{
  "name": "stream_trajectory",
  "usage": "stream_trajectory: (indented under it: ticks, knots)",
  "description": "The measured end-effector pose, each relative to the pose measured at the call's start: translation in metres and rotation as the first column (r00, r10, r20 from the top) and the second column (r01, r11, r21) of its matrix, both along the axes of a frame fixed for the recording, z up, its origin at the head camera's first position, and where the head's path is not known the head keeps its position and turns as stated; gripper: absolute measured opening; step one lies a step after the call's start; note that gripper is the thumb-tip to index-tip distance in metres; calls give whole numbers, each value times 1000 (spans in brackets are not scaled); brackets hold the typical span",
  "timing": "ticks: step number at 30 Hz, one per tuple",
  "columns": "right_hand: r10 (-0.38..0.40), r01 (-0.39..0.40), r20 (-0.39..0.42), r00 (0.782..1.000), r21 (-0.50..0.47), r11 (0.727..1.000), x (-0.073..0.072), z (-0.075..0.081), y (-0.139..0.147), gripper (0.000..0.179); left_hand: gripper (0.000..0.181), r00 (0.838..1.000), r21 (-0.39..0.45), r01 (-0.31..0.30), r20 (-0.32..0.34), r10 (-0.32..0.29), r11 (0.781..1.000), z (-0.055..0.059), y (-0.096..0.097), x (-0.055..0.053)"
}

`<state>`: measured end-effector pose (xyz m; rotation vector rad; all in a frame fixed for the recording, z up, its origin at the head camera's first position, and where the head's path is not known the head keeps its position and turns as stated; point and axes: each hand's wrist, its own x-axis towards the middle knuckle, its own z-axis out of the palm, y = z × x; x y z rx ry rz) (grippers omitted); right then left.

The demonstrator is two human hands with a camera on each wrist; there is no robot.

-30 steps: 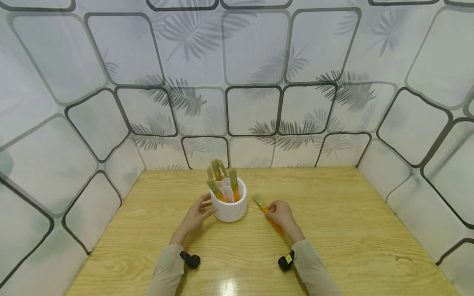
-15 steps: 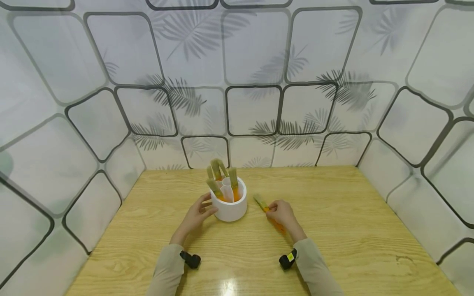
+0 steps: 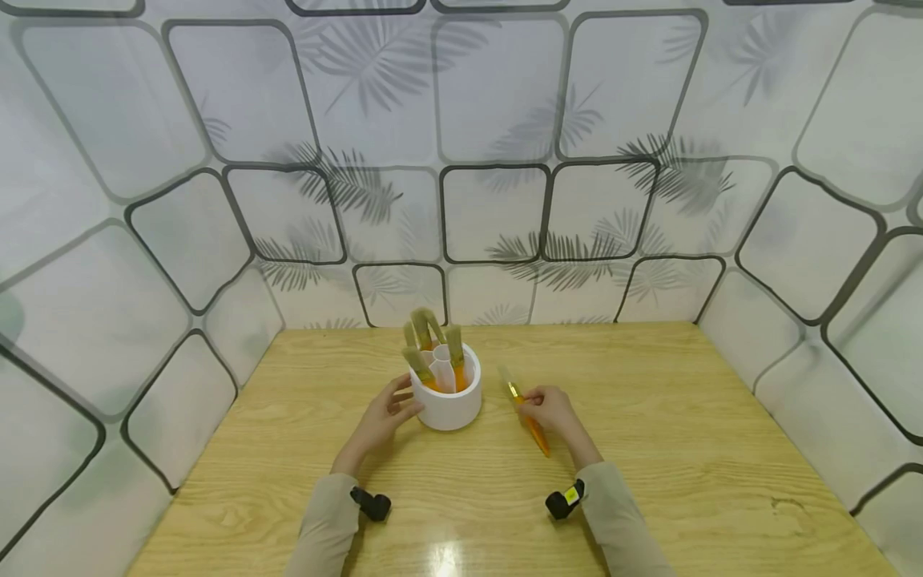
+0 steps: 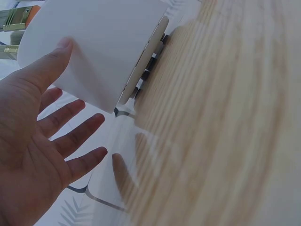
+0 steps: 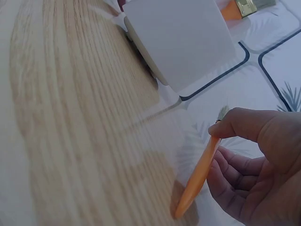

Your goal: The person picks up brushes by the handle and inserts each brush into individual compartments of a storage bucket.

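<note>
A round white brush holder point(image 3: 450, 410) with inner dividers stands on the table. Several paintbrushes point(image 3: 456, 349) stick up out of it, bristles upward. My left hand point(image 3: 380, 418) is at the holder's left side; in the left wrist view the thumb point(image 4: 54, 63) lies against the white wall and the other fingers are spread loosely. To the right of the holder, my right hand point(image 3: 554, 415) pinches a paintbrush point(image 5: 200, 174) with an orange handle between thumb and fingers. Its bristles point away from me, and its handle end slants down close to the tabletop.
The wood-grain table point(image 3: 678, 449) reaches back to a patterned cloth wall point(image 3: 497, 216), with similar cloth on both sides. A small black camera sits on each wrist: the left camera point(image 3: 371, 505) and the right camera point(image 3: 565, 500).
The paintbrush in my right hand has turned onto its edge, and its bristle end has shifted farther from me. My left hand and the holder stay in place.
</note>
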<state>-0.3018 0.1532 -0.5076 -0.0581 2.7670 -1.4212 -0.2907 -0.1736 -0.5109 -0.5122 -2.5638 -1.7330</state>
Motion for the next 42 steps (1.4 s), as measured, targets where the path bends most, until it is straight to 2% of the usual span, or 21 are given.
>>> stream_trajectory:
  ticks: [5,12,23,32,42]
  knots:
    - [-3,3,-11,1000,-50,999,-1,2,2,25,64,1000,0,6,-1,-6,1000,3,0,1]
    - [-10,11,11,1000,-145,989,-3,4,2,27,62,999,-23,47,19,-46,999,33,6,20]
    - [-39,40,8,999,-190,981,-3,13,3,28,62,999,0,46,25,-46,999,30,4,18]
    - [-39,32,-30,999,-199,979,-4,14,5,29,62,999,-13,46,22,-46,999,30,4,17]
    - [-46,37,-34,998,-226,973,-2,18,3,30,62,998,-13,47,32,-47,999,31,3,18]
